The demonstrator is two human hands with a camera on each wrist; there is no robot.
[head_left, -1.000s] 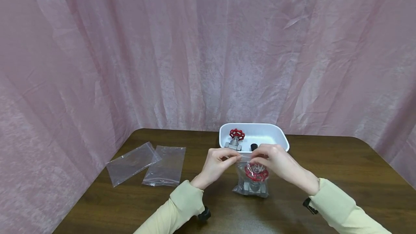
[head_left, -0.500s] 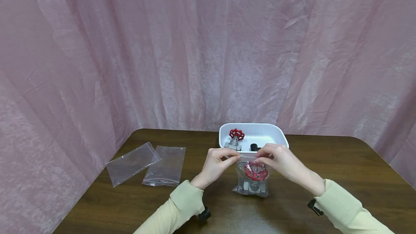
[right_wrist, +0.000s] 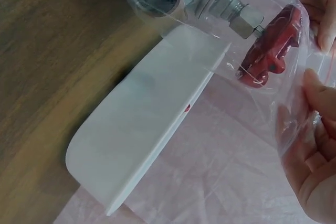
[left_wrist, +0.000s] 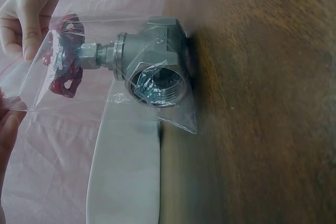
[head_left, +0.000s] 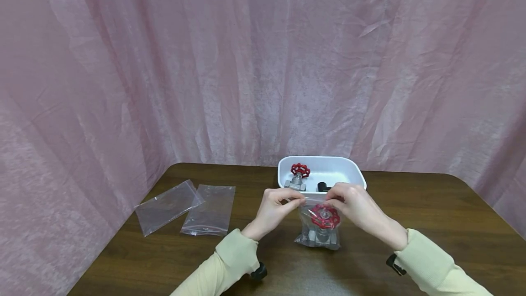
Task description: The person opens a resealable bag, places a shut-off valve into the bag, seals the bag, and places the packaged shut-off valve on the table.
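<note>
A clear zip bag (head_left: 305, 228) stands on the table with a gate valve (left_wrist: 152, 51) inside it. The valve's red handwheel (head_left: 325, 216) is at the top, under the bag's mouth, and its threaded metal body rests at the bottom. My left hand (head_left: 274, 208) pinches the left end of the bag's top edge between thumb and fingers. At the other end, my right hand (head_left: 358, 206) pinches the same edge, close above the handwheel. A red zip line shows near the fingers in the right wrist view.
Behind the bag is a white tray (head_left: 334, 164) holding another red-wheeled valve (head_left: 298, 175) and a black part (head_left: 322, 187), partly hidden. Two flat clear bags, one left (head_left: 166, 209) and one right (head_left: 210, 209), overlap on the table's left side. A pink curtain (head_left: 263, 67) hangs behind.
My right hand has slid slightly right along the bag's top edge, and the plastic over the handwheel lies less bunched. The left hand has kept its place and hold.
</note>
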